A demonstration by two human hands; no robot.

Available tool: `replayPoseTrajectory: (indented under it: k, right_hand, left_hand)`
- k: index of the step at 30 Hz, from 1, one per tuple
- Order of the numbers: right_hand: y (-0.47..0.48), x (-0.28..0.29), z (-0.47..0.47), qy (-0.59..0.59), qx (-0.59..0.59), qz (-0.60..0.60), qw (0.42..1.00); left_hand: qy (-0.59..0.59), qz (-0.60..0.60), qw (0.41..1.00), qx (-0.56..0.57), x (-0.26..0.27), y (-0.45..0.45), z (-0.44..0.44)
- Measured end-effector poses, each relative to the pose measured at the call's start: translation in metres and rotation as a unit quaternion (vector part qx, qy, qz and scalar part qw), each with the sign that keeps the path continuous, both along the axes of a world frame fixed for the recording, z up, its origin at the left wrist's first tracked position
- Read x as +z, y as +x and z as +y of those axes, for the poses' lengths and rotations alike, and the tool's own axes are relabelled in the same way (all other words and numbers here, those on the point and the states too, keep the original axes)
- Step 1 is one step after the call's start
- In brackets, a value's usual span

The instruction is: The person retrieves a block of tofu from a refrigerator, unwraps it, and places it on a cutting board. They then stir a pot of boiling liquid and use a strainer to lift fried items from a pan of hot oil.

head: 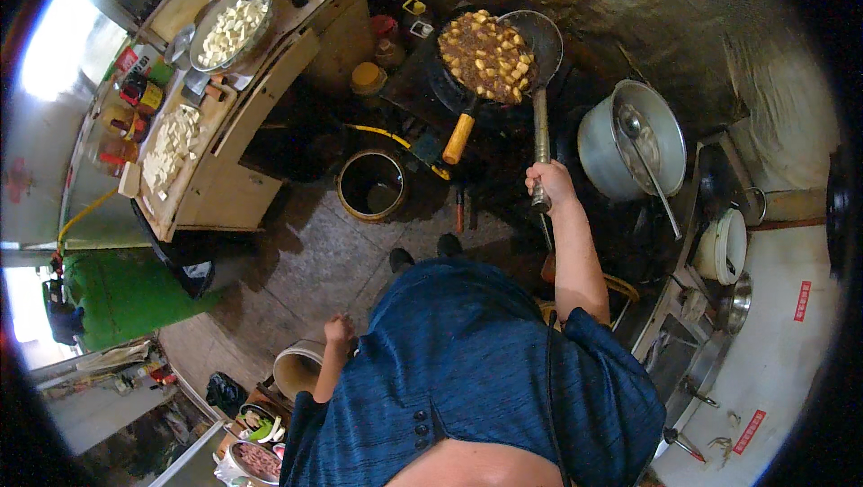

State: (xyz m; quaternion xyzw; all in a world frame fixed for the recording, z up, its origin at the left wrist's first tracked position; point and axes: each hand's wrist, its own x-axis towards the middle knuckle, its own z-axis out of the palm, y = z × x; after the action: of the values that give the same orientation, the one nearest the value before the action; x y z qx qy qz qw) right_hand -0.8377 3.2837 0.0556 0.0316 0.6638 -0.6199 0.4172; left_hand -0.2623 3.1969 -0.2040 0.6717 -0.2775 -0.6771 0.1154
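Note:
My right hand (554, 185) is closed round the long metal handle of a large mesh skimmer (547, 28). The skimmer's round head overlaps the right edge of a wok with a wooden handle (459, 139). Golden food cubes (487, 59) crowd the wok in bubbling brown liquid, probably oil. Low at my left side, my left hand (339, 330) has its fingers curled in, and I see nothing in it. A pale bucket (298, 367) stands beside that hand.
Right of the wok sits a big metal pot (600, 143) with a ladle (630, 124) in it. A floor pot (371, 187) stands ahead of my feet. On the left counter (222, 109) are a bowl (259, 48) of white cubes, loose white pieces (170, 150) and a cleaver (196, 84).

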Motion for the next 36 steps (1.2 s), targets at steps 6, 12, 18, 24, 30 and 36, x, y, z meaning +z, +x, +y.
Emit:
replayPoseTrajectory:
  k: [6,12,18,24,30,36]
  right_hand:
    - [-0.012,0.011,0.01,-0.105,0.009,-0.14,0.985]
    - [-0.019,0.018,0.024,-0.133,0.029,-0.152,0.979]
    - [-0.019,0.027,0.031,-0.146,-0.01,-0.164,0.976]
    - [-0.02,0.036,0.039,-0.161,-0.001,-0.137,0.977]
    - [-0.014,0.055,0.039,-0.18,-0.004,-0.094,0.979]
    - [-0.009,0.064,0.034,-0.15,-0.024,-0.019,0.988]
  left_hand:
    - [-0.02,0.021,0.999,0.038,0.002,0.002,0.001]
    - [-0.006,0.005,1.0,0.006,0.006,0.01,0.005]
    - [-0.012,0.066,0.996,0.056,0.009,0.011,0.01]
    - [-0.12,0.077,0.986,-0.084,-0.054,0.037,0.003]
    - [0.004,0.094,0.992,0.081,-0.038,0.031,0.003]
    - [0.011,0.012,0.997,0.073,-0.003,0.012,0.005]
